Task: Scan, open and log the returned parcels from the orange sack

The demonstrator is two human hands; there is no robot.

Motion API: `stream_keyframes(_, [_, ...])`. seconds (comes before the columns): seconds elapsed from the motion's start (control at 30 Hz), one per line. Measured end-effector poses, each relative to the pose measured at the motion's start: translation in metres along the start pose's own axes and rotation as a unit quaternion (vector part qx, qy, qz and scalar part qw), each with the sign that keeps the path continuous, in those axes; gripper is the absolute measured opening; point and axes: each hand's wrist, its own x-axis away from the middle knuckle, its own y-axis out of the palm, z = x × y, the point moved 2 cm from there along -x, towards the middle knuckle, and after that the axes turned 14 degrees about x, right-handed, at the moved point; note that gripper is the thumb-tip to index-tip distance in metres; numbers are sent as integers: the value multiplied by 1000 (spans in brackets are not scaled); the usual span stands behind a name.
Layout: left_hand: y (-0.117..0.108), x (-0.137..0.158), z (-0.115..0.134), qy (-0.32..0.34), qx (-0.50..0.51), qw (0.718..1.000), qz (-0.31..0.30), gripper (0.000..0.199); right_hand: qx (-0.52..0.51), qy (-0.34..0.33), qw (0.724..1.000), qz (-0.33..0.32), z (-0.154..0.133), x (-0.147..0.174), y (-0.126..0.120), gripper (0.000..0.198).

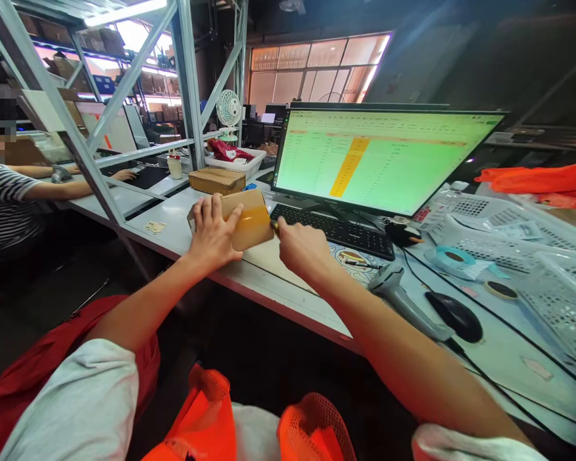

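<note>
My left hand [212, 232] presses flat on a small taped cardboard box [250, 221] that rests on the white table [182, 234] in front of the keyboard [338, 232]. My right hand [303, 248] is closed around a small tool with a yellow and black tip, which touches the box's right end. What kind of tool it is stays hidden by my fingers.
A monitor [379, 160] with a green spreadsheet stands behind the keyboard. A barcode scanner [403, 301], a mouse [456, 315], tape rolls [454, 258] and white baskets [532, 256] lie to the right. Another box [217, 180] sits behind. A person in a striped shirt [4, 205] works at left.
</note>
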Motion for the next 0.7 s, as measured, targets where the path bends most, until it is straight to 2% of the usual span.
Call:
stream_keyframes(0.13, [-10,-5,-13,12,41,999,29,116,3,-19,1000,2,22,11,6,56])
stream_keyframes(0.2, [-17,-5,-28,20,92,994,49,119,9,-31,998,52,45,15,-3,57])
stream_keyframes(0.27, [-17,-1,-46,35,184,981,52,121,8,-57,989,139,71,18,-16,58])
stream_keyframes(0.3, [-14,2,-55,46,246,967,45,122,4,-76,980,185,84,20,-23,57])
stream_keyframes(0.37, [1,12,-70,64,382,922,21,126,-3,-114,960,256,105,20,-36,54])
stream_keyframes(0.43, [21,22,-79,67,487,871,-6,130,-4,-157,946,283,115,17,-47,51])
stream_keyframes(0.47, [31,27,-81,63,518,853,-18,131,-2,-179,942,283,115,14,-51,50])
stream_keyframes(0.53, [47,33,-82,53,544,836,-35,129,5,-214,940,266,109,7,-60,49])
stream_keyframes(0.7, [55,34,-82,50,557,828,-44,128,25,-252,944,210,74,-8,-78,46])
